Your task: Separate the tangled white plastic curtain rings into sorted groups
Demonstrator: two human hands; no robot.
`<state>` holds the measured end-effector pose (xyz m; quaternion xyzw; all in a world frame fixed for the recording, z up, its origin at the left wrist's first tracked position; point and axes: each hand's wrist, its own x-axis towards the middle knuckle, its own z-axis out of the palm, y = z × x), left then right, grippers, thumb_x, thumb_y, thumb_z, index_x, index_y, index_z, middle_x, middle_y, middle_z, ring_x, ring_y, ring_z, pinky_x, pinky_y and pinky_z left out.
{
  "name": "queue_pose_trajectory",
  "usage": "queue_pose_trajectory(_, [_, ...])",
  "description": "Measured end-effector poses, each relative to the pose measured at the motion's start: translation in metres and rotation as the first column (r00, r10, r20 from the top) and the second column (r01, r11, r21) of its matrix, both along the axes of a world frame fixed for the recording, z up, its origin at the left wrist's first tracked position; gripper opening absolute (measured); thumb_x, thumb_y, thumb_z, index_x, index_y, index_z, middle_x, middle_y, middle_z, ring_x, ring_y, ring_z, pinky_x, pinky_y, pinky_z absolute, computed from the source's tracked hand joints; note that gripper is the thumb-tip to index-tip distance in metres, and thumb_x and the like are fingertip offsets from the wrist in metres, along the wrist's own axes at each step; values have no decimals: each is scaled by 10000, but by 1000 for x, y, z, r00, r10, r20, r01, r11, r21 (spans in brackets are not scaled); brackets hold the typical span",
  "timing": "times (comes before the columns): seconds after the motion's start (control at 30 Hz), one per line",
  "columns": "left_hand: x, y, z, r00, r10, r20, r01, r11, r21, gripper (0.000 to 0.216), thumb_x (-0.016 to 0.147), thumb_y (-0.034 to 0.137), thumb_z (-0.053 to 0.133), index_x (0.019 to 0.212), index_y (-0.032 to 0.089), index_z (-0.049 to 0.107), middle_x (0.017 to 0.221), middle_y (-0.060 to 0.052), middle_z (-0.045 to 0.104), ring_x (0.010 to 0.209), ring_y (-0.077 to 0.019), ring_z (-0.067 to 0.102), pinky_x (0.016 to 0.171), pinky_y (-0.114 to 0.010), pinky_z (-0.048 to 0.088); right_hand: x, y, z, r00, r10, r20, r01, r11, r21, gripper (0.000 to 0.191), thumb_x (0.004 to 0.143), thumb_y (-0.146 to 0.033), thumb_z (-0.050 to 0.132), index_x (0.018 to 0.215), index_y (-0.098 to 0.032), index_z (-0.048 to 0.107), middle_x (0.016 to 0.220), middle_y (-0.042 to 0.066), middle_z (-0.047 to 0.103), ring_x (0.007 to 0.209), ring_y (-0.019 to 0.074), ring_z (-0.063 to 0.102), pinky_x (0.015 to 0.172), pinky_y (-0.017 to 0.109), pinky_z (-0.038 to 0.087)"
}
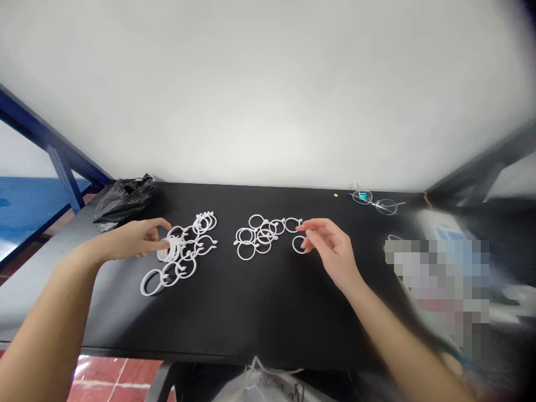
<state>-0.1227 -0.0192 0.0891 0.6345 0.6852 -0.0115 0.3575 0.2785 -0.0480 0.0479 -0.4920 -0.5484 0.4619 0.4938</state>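
Over the left pile of white plastic rings (185, 267), my left hand (132, 238) reaches in from the side. Its index finger and thumb are apart, with the thumb tip at a bunch of rings; whether it touches them is hard to tell. My right hand (330, 248) has its fingers drawn together at a white ring (293, 245), which appears pinched at the fingertips. Another ring (286, 225) lies just beyond the index finger. Between the hands is a second group of overlapping rings (246, 258) with small tabs, flat on the black table (259, 301).
A crumpled black plastic bag (125, 198) sits at the back left. Eyeglasses (386, 207) and a small yellow bit (335, 195) lie at the back right. Blurred packaging (422, 273) is on the right. A white wall rises behind; a plastic bag (272, 388) shows below the front edge.
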Motion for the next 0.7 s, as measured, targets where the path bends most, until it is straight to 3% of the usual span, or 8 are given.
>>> queue_pose_trajectory(0.07, [2, -2, 3, 999, -39, 0, 39, 999, -22, 451, 825, 446, 572, 1164, 148, 557, 620, 69, 507, 603, -136, 509, 566, -191, 366, 8, 4, -1, 965, 26, 260, -33, 999, 23, 143, 872, -310, 618, 966, -204, 632, 906, 30, 682, 637, 121, 584, 627, 281, 501])
queue_pose_trajectory(0.2, [5, -9, 2, 1000, -22, -19, 23, 999, 25, 442, 831, 470, 549, 1168, 184, 550, 607, 75, 486, 585, -141, 481, 553, -204, 319, 20, 10, -4, 754, 97, 649, -124, 992, -5, 121, 867, -231, 596, 976, -210, 643, 964, 19, 634, 604, 107, 554, 637, 296, 483])
queue_pose_trajectory(0.3, [4, -13, 3, 996, 26, -90, -20, 998, 67, 420, 836, 464, 537, 1164, 202, 549, 574, 84, 466, 553, -133, 459, 534, -195, 285, 20, 12, -11, 655, 104, 748, -173, 985, 14, 157, 891, -200, 557, 1025, -217, 637, 1051, 21, 606, 628, 105, 570, 679, 301, 496])
queue_pose_trajectory(0.4, [12, -18, 15, 979, 33, -203, -8, 992, 123, 413, 863, 473, 522, 1156, 183, 553, 598, 71, 508, 577, -139, 497, 551, -195, 294, 17, 16, -17, 571, 57, 819, -211, 974, 78, 246, 890, -126, 516, 1091, -213, 627, 1193, 39, 580, 668, 103, 595, 701, 289, 499])
queue_pose_trajectory(0.47, [26, -23, 27, 973, -7, -230, 70, 962, 263, 438, 876, 503, 536, 1159, 169, 543, 689, 50, 568, 657, -144, 547, 629, -196, 345, 13, 19, -18, 488, 58, 871, -269, 959, 87, 331, 873, -69, 486, 1140, -211, 620, 1254, 47, 572, 733, 119, 623, 699, 277, 485])
queue_pose_trajectory(0.53, [48, -28, 33, 977, 12, -213, 89, 884, 459, 425, 900, 514, 518, 1157, 175, 529, 745, 39, 573, 693, -145, 559, 661, -206, 370, 8, 24, -16, 396, 87, 914, -311, 949, 44, 367, 860, -42, 472, 1158, -201, 617, 1215, 52, 601, 781, 142, 634, 672, 269, 458])
queue_pose_trajectory(0.63, [90, -32, 22, 970, -211, -121, 243, 817, 523, 335, 909, 460, 525, 1126, 209, 565, 860, 15, 616, 653, -138, 558, 641, -235, 414, 3, 31, -10, 293, 102, 951, -265, 964, -22, 336, 842, -40, 482, 1112, -183, 624, 1093, 60, 632, 742, 155, 615, 611, 264, 397])
queue_pose_trajectory(0.7, [116, -31, 4, 904, -400, -154, 422, 765, 487, 254, 929, 335, 490, 1136, 221, 581, 1034, -21, 613, 715, -148, 595, 685, -267, 452, 2, 35, -5, 264, 128, 956, -217, 974, -70, 287, 808, -28, 498, 1013, -178, 632, 999, 56, 635, 712, 155, 591, 580, 258, 348])
